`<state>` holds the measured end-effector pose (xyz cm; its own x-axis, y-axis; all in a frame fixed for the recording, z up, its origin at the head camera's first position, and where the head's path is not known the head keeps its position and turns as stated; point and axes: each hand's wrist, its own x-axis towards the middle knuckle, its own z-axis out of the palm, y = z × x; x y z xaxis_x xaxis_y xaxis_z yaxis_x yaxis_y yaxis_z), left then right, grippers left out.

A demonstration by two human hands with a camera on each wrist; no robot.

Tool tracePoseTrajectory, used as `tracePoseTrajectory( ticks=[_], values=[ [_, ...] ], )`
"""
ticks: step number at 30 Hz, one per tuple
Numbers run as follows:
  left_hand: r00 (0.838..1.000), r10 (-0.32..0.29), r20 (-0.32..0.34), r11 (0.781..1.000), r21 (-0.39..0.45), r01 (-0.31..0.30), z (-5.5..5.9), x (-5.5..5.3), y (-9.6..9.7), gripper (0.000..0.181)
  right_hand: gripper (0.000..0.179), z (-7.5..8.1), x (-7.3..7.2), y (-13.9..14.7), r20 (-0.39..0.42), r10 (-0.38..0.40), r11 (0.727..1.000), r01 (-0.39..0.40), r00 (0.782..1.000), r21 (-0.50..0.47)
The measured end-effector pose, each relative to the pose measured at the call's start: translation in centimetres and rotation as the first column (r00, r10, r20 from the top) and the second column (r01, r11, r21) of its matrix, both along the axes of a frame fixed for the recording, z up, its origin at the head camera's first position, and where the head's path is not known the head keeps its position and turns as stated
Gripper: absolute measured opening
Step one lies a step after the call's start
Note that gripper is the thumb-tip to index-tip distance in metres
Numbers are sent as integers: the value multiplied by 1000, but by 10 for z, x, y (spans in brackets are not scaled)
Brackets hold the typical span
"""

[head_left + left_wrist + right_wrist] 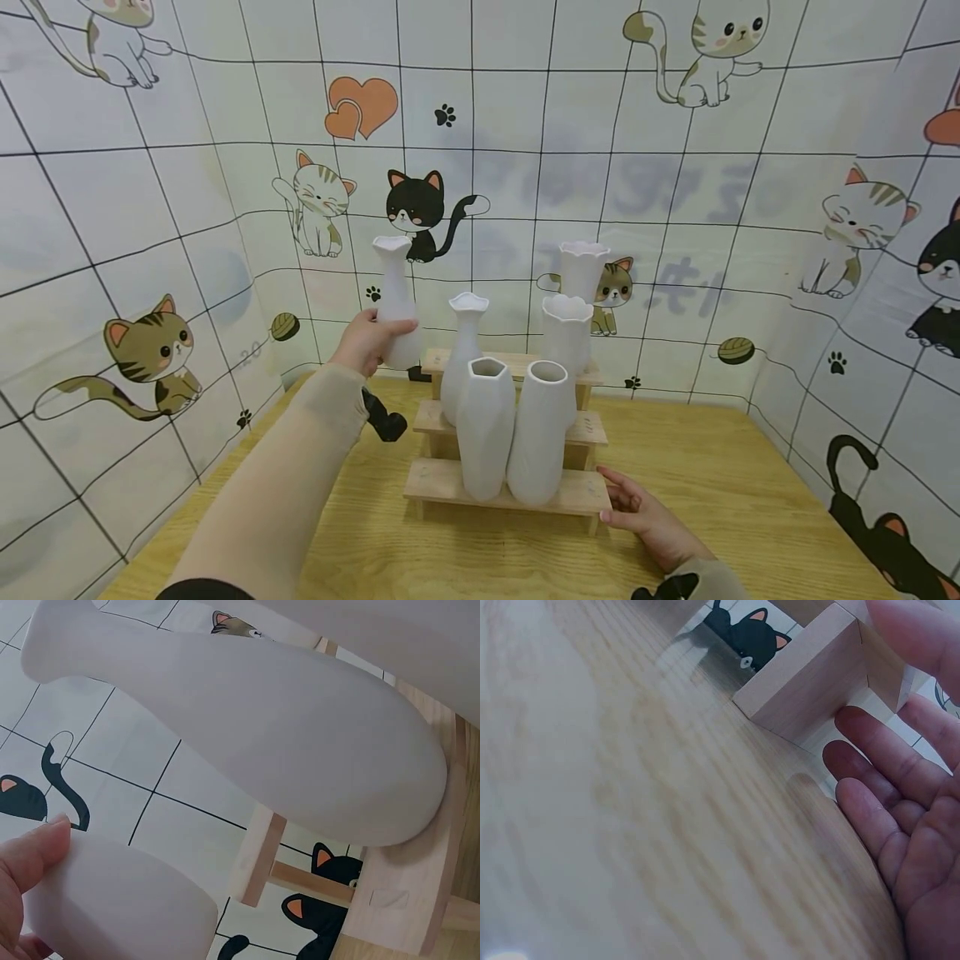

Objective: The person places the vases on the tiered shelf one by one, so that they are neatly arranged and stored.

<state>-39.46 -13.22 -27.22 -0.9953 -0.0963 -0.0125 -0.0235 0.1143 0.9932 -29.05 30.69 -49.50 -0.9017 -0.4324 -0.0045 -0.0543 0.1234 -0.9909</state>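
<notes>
My left hand [365,342] grips a slim white vase [397,292] with a flared, wavy rim, upright beside the upper left end of a stepped wooden stand [427,481]. In the left wrist view, thumb and fingers lie round the lower body of that vase [127,900]. A similar wavy-rimmed vase [467,333] stands on the middle step. My right hand [648,521] holds the right end of the bottom step, thumb at the front edge, index finger at the back. The other fingers [870,810] curl loosely below the board.
On the bottom step stand two white vases, one faceted [486,433] and one rounder [537,437]. Behind them are two ruffled-rim vases, one nearer [566,329] and one farther back [583,267]. The wooden table [697,467] meets cat-patterned walls [495,100].
</notes>
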Motion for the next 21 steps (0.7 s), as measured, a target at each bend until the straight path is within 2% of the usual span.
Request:
tracePoseTrajectory(
  ticks=[10,15,21],
  values=[
    [1000,-7,-10,1000,9,7,11,-2,15,79,78,-1,0,1,-6,4,1000,-4,1000,2],
    [1000,-11,1,1000,3,11,13,-2,23,78,78,0,1,0,0,2,1000,-2,1000,-2],
    [999,-47,-11,998,29,48,12,-8,33,78,78,-1,0,0,1,1,1000,-1,1000,2]
  ],
)
